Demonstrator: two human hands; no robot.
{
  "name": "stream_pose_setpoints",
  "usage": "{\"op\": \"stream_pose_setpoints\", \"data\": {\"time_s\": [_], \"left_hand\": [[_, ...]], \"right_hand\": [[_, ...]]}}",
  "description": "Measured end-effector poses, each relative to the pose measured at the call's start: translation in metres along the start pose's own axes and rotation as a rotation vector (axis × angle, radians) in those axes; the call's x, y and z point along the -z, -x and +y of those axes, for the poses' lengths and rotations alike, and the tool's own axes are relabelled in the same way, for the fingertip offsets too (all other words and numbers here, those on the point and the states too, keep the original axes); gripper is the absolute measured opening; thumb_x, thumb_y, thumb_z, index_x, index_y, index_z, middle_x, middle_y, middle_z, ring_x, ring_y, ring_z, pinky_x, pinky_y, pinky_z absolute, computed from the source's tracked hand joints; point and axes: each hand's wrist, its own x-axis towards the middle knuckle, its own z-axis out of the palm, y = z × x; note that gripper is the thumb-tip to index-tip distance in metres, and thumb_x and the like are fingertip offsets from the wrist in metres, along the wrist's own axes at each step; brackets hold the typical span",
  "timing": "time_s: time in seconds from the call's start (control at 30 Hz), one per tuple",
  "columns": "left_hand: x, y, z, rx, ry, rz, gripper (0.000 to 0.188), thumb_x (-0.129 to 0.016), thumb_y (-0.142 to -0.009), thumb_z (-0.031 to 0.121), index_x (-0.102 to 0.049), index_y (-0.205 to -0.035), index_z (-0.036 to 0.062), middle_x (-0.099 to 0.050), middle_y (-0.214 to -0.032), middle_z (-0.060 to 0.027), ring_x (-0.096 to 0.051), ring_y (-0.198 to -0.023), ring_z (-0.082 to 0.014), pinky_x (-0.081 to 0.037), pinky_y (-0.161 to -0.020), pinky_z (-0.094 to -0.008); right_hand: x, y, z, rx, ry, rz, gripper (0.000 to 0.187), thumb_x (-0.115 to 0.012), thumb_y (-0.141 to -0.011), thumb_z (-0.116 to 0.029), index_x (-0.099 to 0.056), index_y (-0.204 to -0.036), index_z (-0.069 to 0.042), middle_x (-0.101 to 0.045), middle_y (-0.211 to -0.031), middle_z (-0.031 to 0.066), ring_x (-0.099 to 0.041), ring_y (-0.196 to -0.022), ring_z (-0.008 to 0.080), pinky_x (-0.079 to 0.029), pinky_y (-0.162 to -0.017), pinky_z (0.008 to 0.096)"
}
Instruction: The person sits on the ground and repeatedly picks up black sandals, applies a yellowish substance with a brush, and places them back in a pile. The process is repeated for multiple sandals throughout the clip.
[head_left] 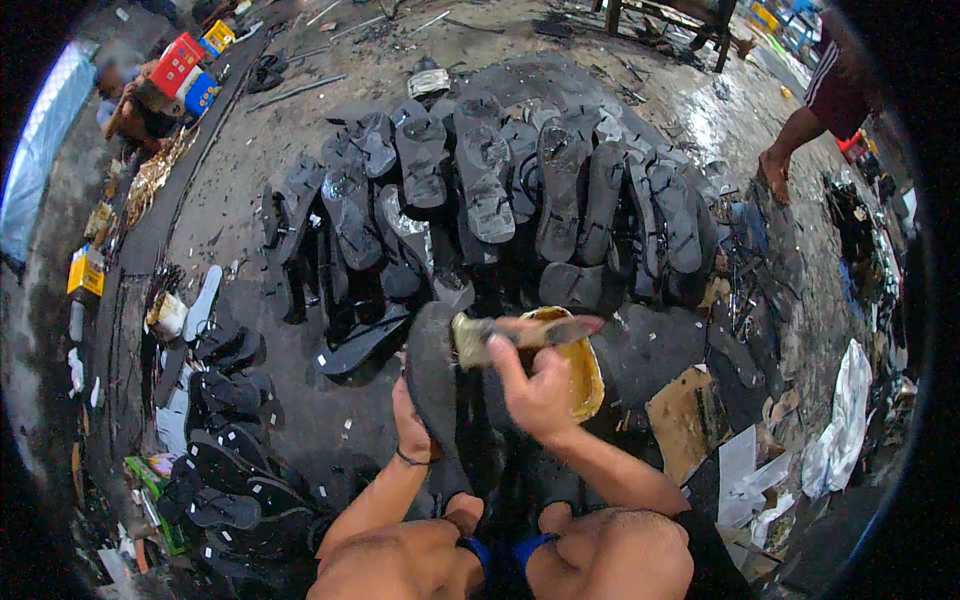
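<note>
In my left hand [410,420] is a dark shoe sole [433,365], gripped along its left side and tilted upright in front of my knees. My right hand [538,390] is closed round the handle of a flat paintbrush [540,335]. The brush's pale bristles lie against or just beside the sole's upper right edge; I cannot tell if they touch. Partly behind my right hand stands a yellow tub [583,375] with a crusted rim. A loose black sandal [365,342] lies left of the sole.
Several black sandals and soles [485,170] stand in a wide heap ahead. More sandals [235,480] are piled at my left. Cardboard [682,422] and a white plastic bag [840,420] lie at right. One person sits far left; another person's bare leg [795,145] is far right.
</note>
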Motion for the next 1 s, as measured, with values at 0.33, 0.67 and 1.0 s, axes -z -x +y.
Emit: {"op": "stream_pose_setpoints", "data": {"time_s": [0.33,0.67,1.0], "left_hand": [[0.054,0.075,0.015,0.434,-0.092,0.142,0.073,-0.034,-0.102,0.061,-0.045,-0.146,0.0034,-0.052,-0.144,-0.0151,-0.056,-0.125,-0.029,-0.046,-0.105,-0.0421],[-0.059,-0.022,0.04,0.091,0.08,-0.049,0.067,-0.047,-0.097,0.063,-0.055,-0.131,0.0049,-0.066,-0.117,-0.0077,-0.065,-0.099,-0.0209,-0.054,-0.086,-0.0351],[-0.047,-0.028,0.013,0.059,-0.069,0.086,0.071,-0.045,-0.095,0.068,-0.058,-0.129,0.0061,-0.067,-0.118,-0.0079,-0.064,-0.104,-0.0232,-0.051,-0.094,-0.0371]], "right_hand": [[0.048,-0.013,0.028,-0.322,-0.414,0.044,0.028,-0.068,-0.096,-0.022,-0.068,-0.112,0.0,-0.067,-0.088,0.001,-0.059,-0.078,0.0075,-0.047,-0.072,0.0251],[0.017,-0.014,0.023,0.086,0.201,-0.141,0.015,-0.07,-0.09,-0.014,-0.071,-0.099,-0.003,-0.072,-0.099,0.014,-0.07,-0.092,0.024,-0.052,-0.084,0.0325],[0.0,-0.014,0.004,-0.035,-0.093,-0.164,0.019,-0.072,-0.09,-0.018,-0.071,-0.1,-0.002,-0.074,-0.101,0.0128,-0.069,-0.096,0.0213,-0.052,-0.088,0.0344]]}}
